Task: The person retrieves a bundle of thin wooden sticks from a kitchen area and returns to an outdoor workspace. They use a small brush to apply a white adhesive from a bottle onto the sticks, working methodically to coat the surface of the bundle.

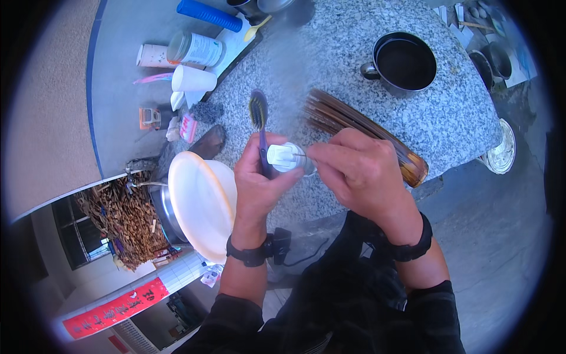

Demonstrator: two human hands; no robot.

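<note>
My left hand (256, 190) grips a purple toothbrush (263, 144) and a small bottle with a white cap (285, 157) together. The brush stands head away from me, its dark and yellowish bristles facing left. Much of the bottle's body is hidden by my hands. With thumb and forefinger, my right hand (362, 172) pinches a thin stick (300, 154) whose tip meets the slot in the cap. Beyond my right hand, a bundle of brown sticks (367, 128) lies on the speckled stone counter (336, 44).
A dark metal mug (404, 64) of dark liquid stands at the far right. A large pale basin (201, 205) sits left of my left wrist. Along the left lie a wedge-shaped stone (210, 142), a scouring pad (207, 112), a white cup (194, 78) and a jar (196, 48).
</note>
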